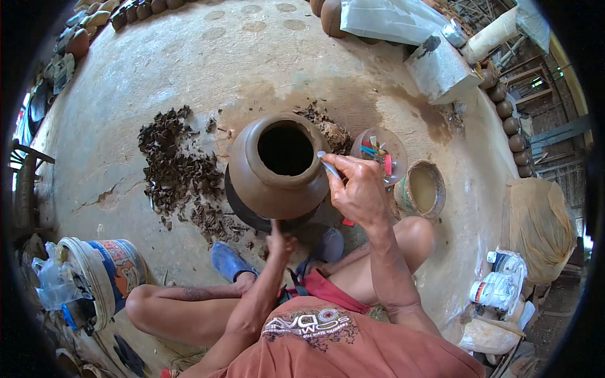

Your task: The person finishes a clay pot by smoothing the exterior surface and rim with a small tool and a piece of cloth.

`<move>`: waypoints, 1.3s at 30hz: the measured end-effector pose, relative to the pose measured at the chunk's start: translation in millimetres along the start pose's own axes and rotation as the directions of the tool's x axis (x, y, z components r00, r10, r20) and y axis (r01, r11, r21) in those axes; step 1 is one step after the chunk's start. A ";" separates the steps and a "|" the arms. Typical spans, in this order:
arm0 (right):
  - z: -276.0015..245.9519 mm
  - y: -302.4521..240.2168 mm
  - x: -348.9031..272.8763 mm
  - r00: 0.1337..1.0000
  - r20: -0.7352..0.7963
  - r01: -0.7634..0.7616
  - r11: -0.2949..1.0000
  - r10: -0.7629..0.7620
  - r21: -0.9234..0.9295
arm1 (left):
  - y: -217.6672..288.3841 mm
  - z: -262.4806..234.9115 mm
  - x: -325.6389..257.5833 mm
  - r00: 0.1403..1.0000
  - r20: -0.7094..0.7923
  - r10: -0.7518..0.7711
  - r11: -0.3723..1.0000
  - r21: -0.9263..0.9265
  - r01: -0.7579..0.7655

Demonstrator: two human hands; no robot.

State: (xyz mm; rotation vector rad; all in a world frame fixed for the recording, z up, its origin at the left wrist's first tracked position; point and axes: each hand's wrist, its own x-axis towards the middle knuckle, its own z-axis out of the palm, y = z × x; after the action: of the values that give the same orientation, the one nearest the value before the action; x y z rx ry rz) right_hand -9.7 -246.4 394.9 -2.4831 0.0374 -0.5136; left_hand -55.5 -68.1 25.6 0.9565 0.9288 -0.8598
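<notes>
A brown clay pot with a wide round mouth stands upright on a dark round base, largely hidden beneath it. My right hand is closed around a small pale, flat-looking tool. The tool's tip meets the right side of the pot's rim; its exact kind is unclear. Low at the near side of the pot, my left hand holds nothing. One of its fingers stretches toward the dark base, and the others look slightly blurred.
Dark clay scraps lie left of the pot. Right of it are a clear bowl of small tools and a bucket of murky liquid. A white tub lies near left; a pale block stands far right. Several pots line the wall.
</notes>
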 end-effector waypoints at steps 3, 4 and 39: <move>5.3 20.6 -13.4 0.994 -0.024 -0.107 0.989 0.110 0.106 | 55.5 -17.0 3.6 0.840 -0.220 0.496 0.865 0.046 -0.499; 7.5 22.0 -12.9 0.989 -0.026 -0.136 0.976 0.143 0.171 | 79.8 -31.5 9.9 0.858 -0.050 0.511 0.856 -0.060 -0.513; 37.8 48.5 -44.3 0.941 -0.013 -0.258 0.744 0.337 0.616 | -9.9 -10.9 -26.0 0.990 0.131 -0.056 0.975 0.221 0.026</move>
State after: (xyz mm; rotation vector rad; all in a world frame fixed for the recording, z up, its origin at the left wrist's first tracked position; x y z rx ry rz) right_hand -32.3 -259.1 323.7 -1.7600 0.2753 -0.4504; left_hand -76.3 -56.5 43.7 1.0558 0.7488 -1.0660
